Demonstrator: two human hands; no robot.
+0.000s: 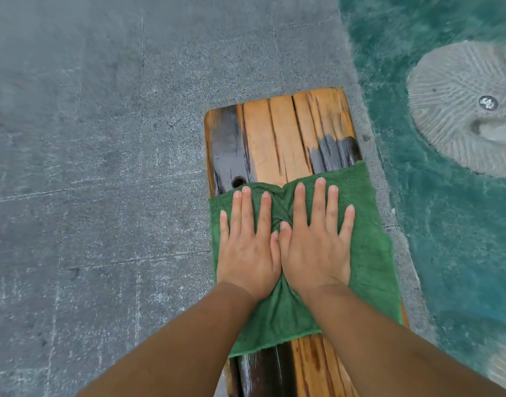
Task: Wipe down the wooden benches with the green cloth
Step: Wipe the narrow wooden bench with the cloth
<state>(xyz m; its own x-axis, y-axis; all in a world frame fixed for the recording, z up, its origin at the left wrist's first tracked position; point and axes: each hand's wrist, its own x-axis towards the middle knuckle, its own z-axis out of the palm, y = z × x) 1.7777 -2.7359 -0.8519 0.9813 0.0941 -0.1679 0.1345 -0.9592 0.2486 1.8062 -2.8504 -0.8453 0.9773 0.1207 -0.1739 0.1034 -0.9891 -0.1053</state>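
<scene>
A wooden slatted bench (277, 138) runs away from me, with dark wet patches on its left slat and right side. The green cloth (372, 253) lies spread across the full width of the bench. My left hand (247, 247) and my right hand (314, 242) press flat on the cloth side by side, fingers spread and pointing toward the far end of the bench, thumbs touching. Below the cloth, more of the bench shows between my forearms, wet and dark on the left.
Grey stone paving (97, 167) lies to the left of and beyond the bench. Right of the bench is a pool of green water (446, 239) with a ribbed round stone (460, 110) under the surface; the pool edge runs close along the bench.
</scene>
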